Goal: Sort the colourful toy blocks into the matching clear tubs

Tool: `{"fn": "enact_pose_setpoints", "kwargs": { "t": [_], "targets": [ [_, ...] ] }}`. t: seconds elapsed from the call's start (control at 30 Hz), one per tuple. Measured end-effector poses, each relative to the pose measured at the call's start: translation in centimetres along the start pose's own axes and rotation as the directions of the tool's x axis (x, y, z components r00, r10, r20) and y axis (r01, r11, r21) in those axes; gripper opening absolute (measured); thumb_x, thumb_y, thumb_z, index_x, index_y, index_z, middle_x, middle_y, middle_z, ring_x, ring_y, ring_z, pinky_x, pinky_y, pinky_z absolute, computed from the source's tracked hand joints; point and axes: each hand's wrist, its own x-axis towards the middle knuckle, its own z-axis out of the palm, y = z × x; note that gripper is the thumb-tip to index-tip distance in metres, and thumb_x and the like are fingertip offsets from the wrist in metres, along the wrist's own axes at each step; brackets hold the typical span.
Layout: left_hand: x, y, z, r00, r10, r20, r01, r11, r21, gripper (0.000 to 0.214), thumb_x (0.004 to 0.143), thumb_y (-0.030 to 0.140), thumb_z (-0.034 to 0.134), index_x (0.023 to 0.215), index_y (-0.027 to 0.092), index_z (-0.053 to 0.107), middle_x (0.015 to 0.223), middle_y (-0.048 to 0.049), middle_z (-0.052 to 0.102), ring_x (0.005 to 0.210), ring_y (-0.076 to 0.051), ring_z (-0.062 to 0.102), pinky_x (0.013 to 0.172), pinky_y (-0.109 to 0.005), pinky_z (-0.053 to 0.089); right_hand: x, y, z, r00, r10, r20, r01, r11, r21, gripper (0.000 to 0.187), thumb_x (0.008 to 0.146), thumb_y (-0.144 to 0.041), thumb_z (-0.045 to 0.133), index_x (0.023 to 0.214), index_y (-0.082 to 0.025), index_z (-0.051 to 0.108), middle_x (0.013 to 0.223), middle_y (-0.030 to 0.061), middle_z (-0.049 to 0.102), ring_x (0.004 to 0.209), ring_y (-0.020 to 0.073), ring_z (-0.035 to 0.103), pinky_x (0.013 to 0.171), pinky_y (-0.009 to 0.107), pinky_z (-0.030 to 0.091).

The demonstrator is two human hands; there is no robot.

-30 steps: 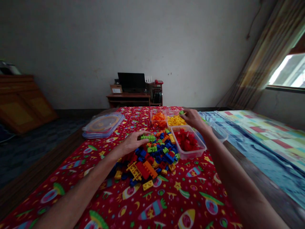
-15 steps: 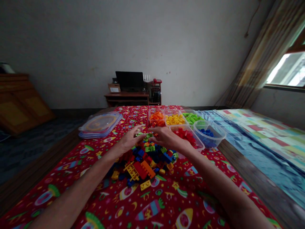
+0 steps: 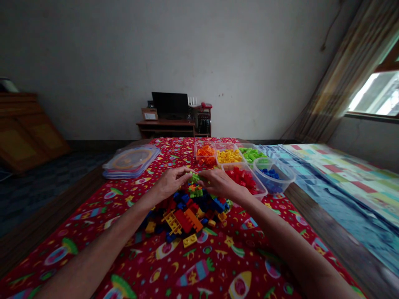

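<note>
With the heap of loose blocks as the centre of the clock and twelve straight ahead, far off at ten o'clock stands a wooden cabinet [image 3: 34, 137]. Nearer at ten, a stack of flat, see-through lids [image 3: 131, 162] lies on a red cloth [image 3: 193, 274] printed with rockets and stars. At eleven, the left hand [image 3: 170, 182] is narrow, thumb and fingers pinching a green block [image 3: 195, 177], which sits over the heap's far edge at twelve. Well beyond, between eleven and twelve, a dark monitor [image 3: 170, 104] stands on a low desk [image 3: 166, 123] against the wall. The heap of loose blocks [image 3: 185, 220] mixes red, blue, yellow, orange and green; a yellow block [image 3: 190, 241] lies just off it at six. Beyond the green block, towards one, is a clear box of orange blocks [image 3: 195, 150]. The right hand [image 3: 220, 182], at one, bends its fingertips to the green block's right side; whether they grip it I cannot tell. Past it, at one, is a box of yellow blocks [image 3: 224, 145]; at two, a box of red blocks [image 3: 264, 192]; between them and farther back, a box of green blocks [image 3: 247, 145]. Farther out at two sits a round bowl of blue blocks [image 3: 289, 176]. Beyond that, between two and three, a patchwork quilt [image 3: 352, 166] is spread.
</note>
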Motion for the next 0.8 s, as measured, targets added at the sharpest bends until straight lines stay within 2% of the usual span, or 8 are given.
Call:
{"fn": "enact_pose_setpoints", "kwargs": {
  "t": [0.13,0.3,0.4,0.5,0.6,0.7,0.8],
  "targets": [
    [0.2,-0.1,0.0,0.997,-0.066,-0.039,0.063,0.995,-0.082,0.045,0.082,0.053,0.045,0.097,0.015,0.066,0.064,-0.0008,0.064,0.053,-0.014,0.057,0.050,-0.023,0.044,0.2,0.0,0.1,0.998,0.021,-0.052,-0.018,0.998,0.061,0.024,0.089,-0.032,0.052,0.075,-0.014,0.061,0.060,-0.0011,0.052,0.054,0.0076,0.038,0.055,0.023,0.023],
    [0.3,-0.2,0.4,0.990,-0.142,0.000,0.136,0.950,-0.280,0.043,0.079,0.050,0.051,0.101,0.014,0.061,0.061,0.0005,0.061,0.050,-0.015,0.059,0.047,-0.025,0.046,0.3,0.4,0.0,0.999,0.028,-0.034,-0.022,0.985,0.171,0.013,0.083,-0.018,0.056,0.091,-0.014,0.065,0.071,0.0015,0.060,0.061,0.0088,0.046,0.057,0.022,0.027],
    [0.3,-0.6,0.5,0.991,-0.134,0.019,0.133,0.935,-0.328,0.042,0.078,0.050,0.054,0.101,0.015,0.058,0.066,-0.0003,0.063,0.051,-0.015,0.060,0.047,-0.025,0.047,0.2,0.7,0.1,1.000,0.021,-0.017,-0.017,0.983,0.181,0.012,0.083,-0.016,0.054,0.087,-0.014,0.065,0.069,0.0005,0.059,0.060,0.0086,0.044,0.056,0.021,0.027],
    [0.2,-0.8,0.4,0.993,-0.114,0.024,0.117,0.952,-0.282,0.042,0.080,0.052,0.052,0.102,0.017,0.056,0.071,-0.0011,0.066,0.053,-0.016,0.062,0.050,-0.026,0.049,0.1,1.0,0.0,0.999,0.025,-0.020,-0.022,0.991,0.134,0.011,0.083,-0.017,0.053,0.079,-0.014,0.063,0.062,-0.0014,0.053,0.056,0.0079,0.039,0.054,0.022,0.025],
    [0.0,-0.6,0.1,0.996,-0.086,-0.005,0.084,0.982,-0.168,0.045,0.082,0.053,0.048,0.106,0.016,0.056,0.076,-0.0034,0.069,0.061,-0.018,0.065,0.056,-0.028,0.051,-0.2,1.6,-1.0,0.995,0.069,-0.071,-0.064,0.996,0.065,0.015,0.085,-0.021,0.051,0.077,-0.015,0.062,0.062,-0.0010,0.053,0.054,0.0080,0.037,0.054,0.024,0.024],
    [-0.1,-0.1,-0.1,0.998,-0.060,-0.001,0.060,0.996,-0.060,0.047,0.081,0.052,0.050,0.107,0.015,0.060,0.082,-0.0059,0.071,0.074,-0.021,0.067,0.065,-0.029,0.052,-0.7,3.1,-3.0,0.972,0.172,-0.161,-0.180,0.983,-0.037,0.025,0.088,-0.027,0.047,0.072,-0.015,0.062,0.062,0.0003,0.054,0.055,0.0088,0.038,0.054,0.025,0.023],
    [-0.3,0.4,0.0,0.996,-0.029,0.086,0.027,0.999,0.029,0.040,0.081,0.048,0.053,0.102,0.017,0.065,0.094,-0.0061,0.071,0.084,-0.021,0.066,0.073,-0.029,0.051,-1.4,6.2,-5.6,0.913,0.305,-0.272,-0.358,0.918,-0.170,0.032,0.088,-0.033,0.046,0.068,-0.015,0.063,0.062,0.0029,0.058,0.056,0.0102,0.043,0.056,0.026,0.025]
  ]
}}
